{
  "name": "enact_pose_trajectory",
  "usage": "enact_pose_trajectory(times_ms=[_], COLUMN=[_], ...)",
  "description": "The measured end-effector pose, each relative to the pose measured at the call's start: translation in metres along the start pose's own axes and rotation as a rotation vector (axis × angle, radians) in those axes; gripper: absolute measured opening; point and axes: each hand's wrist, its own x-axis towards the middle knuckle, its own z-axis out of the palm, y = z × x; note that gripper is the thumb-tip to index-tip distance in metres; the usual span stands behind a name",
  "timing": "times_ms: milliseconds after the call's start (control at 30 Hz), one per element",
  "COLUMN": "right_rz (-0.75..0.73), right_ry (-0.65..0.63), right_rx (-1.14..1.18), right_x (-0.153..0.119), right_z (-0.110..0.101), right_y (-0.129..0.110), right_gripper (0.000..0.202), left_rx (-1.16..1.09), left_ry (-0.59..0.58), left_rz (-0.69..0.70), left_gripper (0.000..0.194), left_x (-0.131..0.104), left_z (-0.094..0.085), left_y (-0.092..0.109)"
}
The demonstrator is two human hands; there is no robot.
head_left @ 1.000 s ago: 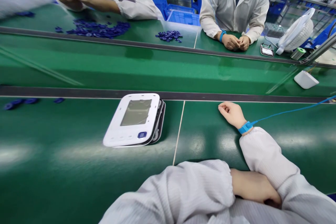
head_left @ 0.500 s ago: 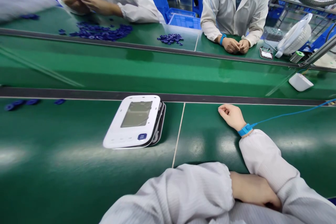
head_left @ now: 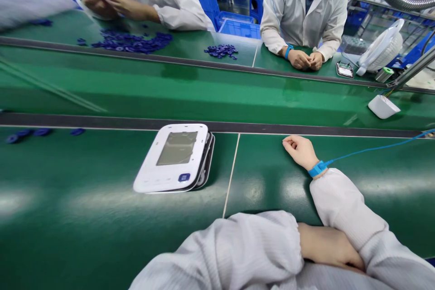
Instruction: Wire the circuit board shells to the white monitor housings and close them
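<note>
My right hand (head_left: 302, 150) rests on the green table (head_left: 265, 167), fingers loosely curled closed, with nothing visible in them. Around its wrist is a blue wrist strap (head_left: 318, 169) with a thin blue cord running right. My left hand (head_left: 331, 245) lies across my body against the right forearm; its fingers are tucked out of sight. To the left of both hands, apart from them, lies a small stack of white device housings (head_left: 149, 180). The top one has a grey display window (head_left: 177, 148) and a dark blue button (head_left: 184, 177).
Beyond a dark rail runs a green conveyor belt (head_left: 210, 93) carrying a white casing with wires (head_left: 384, 107). Several blue ring-like parts (head_left: 42, 132) lie far left. Across the belt, two co-workers in white coats sit by piles of blue parts (head_left: 132, 43), a fan (head_left: 382, 50) and a solder spool (head_left: 385, 74).
The white casing on the belt has shifted slightly left. Both my hands and the stack of housings have stayed in place.
</note>
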Motion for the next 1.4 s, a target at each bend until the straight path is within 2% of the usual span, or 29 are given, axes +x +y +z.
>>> enact_pose_trajectory(times_ms=[167,433,800,1067,1233,1400], right_rz=[-0.006,-0.003,-0.001,-0.002,0.0,0.0], right_ry=[-0.003,-0.005,-0.004,-0.005,-0.004,-0.005], right_rx=[0.001,-0.003,-0.013,-0.003,-0.002,-0.009], right_x=[0.0,0.0,0.0,0.0,0.0,0.0], right_z=[0.0,0.0,-0.001,-0.001,-0.001,-0.001], right_y=[0.001,0.0,-0.001,0.0,0.0,-0.001], right_gripper=[0.018,0.017,0.017,0.016,0.017,0.017], left_rx=[-0.018,-0.074,-0.162,-0.096,-0.074,-0.07], left_ry=[-0.03,-0.021,-0.016,-0.057,-0.034,-0.077], left_rz=[0.037,0.008,0.017,0.005,0.019,-0.002], left_gripper=[0.019,0.02,0.019,0.021,0.021,0.021], left_x=[0.001,0.004,0.005,0.004,0.004,0.005], left_z=[0.002,0.008,0.006,0.003,0.004,0.003], left_y=[-0.005,-0.012,-0.013,-0.009,-0.01,-0.01])
